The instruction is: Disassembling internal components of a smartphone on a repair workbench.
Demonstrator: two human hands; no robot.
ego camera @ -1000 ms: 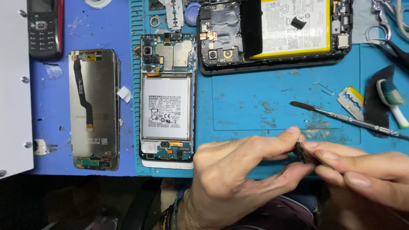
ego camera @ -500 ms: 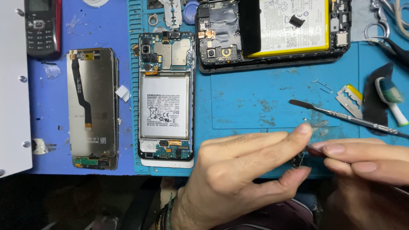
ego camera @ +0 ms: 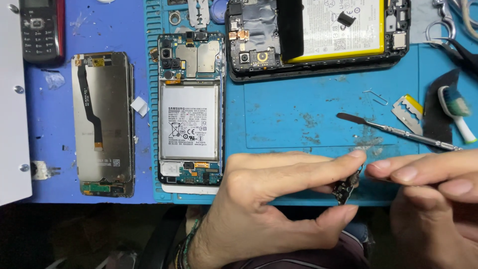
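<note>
My left hand [ego camera: 269, 204] pinches a small dark circuit part [ego camera: 347, 187] between forefinger and thumb, just above the front edge of the blue work mat [ego camera: 308, 124]. My right hand [ego camera: 433, 199] meets it from the right, fingertips at the part's upper end. An opened phone [ego camera: 190, 109] with a white battery and bare boards lies upright just left of my left hand. A second opened phone [ego camera: 318, 37] with a yellow-edged battery lies across the back of the mat.
A detached screen panel [ego camera: 102, 122] lies at the left, a small keypad phone [ego camera: 42, 30] behind it. A metal spudger [ego camera: 398, 132], razor blade [ego camera: 407, 110], toothbrush [ego camera: 455, 112] and scissors [ego camera: 448, 35] sit at the right.
My fingers have shifted on the small part: the left forefinger has stretched out over it and the right fingertips have drawn back slightly. The view has moved a little.
</note>
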